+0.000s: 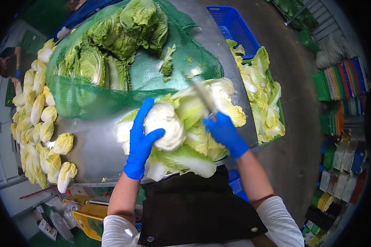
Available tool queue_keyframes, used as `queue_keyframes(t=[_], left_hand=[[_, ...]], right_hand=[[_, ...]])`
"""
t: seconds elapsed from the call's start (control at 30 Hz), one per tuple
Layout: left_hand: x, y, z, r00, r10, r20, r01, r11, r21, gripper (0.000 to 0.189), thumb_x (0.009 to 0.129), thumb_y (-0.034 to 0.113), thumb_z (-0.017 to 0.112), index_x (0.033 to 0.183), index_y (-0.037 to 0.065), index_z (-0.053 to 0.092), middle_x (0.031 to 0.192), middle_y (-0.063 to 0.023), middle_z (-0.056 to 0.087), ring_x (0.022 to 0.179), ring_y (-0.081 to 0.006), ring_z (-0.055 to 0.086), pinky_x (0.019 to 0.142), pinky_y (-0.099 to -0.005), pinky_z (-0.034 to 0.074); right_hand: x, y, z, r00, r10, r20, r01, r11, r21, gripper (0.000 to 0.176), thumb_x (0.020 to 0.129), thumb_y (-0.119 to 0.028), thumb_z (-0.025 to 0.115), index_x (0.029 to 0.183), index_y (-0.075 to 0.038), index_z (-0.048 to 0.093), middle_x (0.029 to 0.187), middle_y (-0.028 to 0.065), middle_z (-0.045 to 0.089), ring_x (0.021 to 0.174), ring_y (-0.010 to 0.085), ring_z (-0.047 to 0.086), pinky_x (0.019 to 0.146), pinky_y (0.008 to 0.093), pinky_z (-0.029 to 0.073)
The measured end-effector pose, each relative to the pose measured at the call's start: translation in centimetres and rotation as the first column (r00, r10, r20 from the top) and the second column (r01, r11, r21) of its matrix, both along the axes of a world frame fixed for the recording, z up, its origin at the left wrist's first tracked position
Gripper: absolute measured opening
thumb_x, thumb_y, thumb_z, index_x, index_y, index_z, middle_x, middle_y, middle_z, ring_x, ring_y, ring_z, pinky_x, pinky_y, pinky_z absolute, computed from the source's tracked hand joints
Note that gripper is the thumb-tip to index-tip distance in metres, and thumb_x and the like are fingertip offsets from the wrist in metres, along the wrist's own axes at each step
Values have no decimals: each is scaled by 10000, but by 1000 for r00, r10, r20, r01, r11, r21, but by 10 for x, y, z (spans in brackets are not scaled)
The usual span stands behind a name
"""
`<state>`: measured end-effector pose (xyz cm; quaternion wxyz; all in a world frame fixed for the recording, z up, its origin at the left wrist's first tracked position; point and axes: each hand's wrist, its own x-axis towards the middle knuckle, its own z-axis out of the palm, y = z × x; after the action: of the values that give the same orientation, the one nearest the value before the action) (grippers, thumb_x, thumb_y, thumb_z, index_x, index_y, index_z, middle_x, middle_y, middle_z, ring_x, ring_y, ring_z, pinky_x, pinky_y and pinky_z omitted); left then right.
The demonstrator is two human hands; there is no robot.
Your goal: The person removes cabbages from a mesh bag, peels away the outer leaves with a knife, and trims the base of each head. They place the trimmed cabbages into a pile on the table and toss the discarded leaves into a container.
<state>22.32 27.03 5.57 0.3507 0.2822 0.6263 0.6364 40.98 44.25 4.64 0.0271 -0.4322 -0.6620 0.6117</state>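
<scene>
My left hand [141, 142], in a blue glove, is wrapped round the left side of a cabbage [165, 126] whose white base faces up. To its right, my right hand [226, 133], also gloved in blue, is closed on a knife [205, 98], which is blurred by motion and points up and away. Loose cabbage leaves [189, 160] lie under and around the cabbage near the table's front edge. Beyond them, a green mesh bag [152, 74] spreads over the table, with several leafy cabbages [107, 53] in it.
Several trimmed cabbages [39, 119] are piled on the metal table [95, 152] at left. A blue crate [239, 31] and a green crate [281, 111] of leaves stand beyond the right edge. A yellow basket [86, 216] is below left. Another person [8, 61] stands far left.
</scene>
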Motion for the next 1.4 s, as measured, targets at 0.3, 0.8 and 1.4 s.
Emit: queue_keyframes(t=[0.3,0.8,1.4], left_hand=[[-13,1,-14,984,-42,174,30,997,75,701,739,90,660,1392,13,419,1410,-119,442,1296,-230,416,1103,-363,299],[-91,27,-84,691,-246,-679,-227,819,-527,470,776,142,671,1218,19,566,1032,-174,647,961,-221,623,858,-326,489],[-41,7,1,987,87,-136,-97,993,-68,366,979,233,453,1209,-11,599,1187,-98,618,1081,-174,567,975,-313,418]], right_hand=[[-44,-53,-6,836,-22,-548,112,985,131,581,785,-242,771,1243,-7,503,1070,105,632,947,138,593,837,293,481],[-60,-68,-21,766,-141,-628,90,990,-111,956,696,-185,848,1430,24,272,1260,204,545,1135,194,550,955,319,457],[-37,-62,-13,868,-278,-412,183,949,-255,309,845,-89,700,1131,-13,612,1046,7,653,866,56,574,786,235,484]])
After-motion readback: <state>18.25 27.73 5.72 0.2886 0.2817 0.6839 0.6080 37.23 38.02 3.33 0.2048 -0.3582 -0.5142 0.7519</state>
